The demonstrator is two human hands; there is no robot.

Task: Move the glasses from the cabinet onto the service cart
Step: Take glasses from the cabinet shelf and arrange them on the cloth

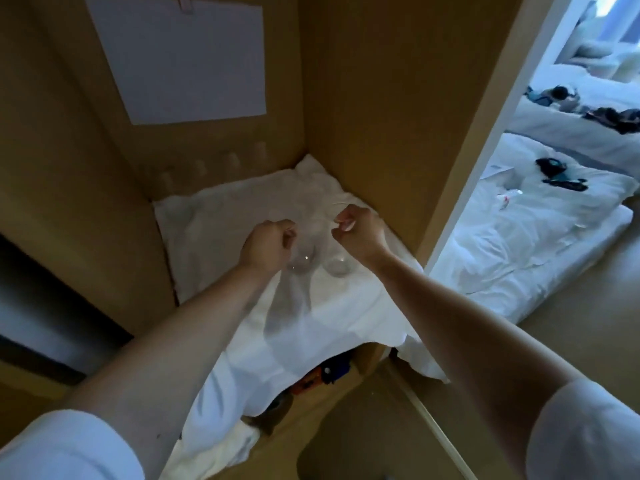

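Both hands in the brown cabinet (374,98), each gripping a clear glass over the white cloth (221,216)
The crumpled cloth covers the shelf; a white bed (519,244) shows past the right wall, and a white paper sheet (180,60) hangs on the back wall. The left hand (268,244) curls its fingers round the rim of the left glass (304,263); the right hand (358,232) pinches the rim of the right glass (337,268) just beside it. Whether the glasses' bases touch the cloth cannot be told
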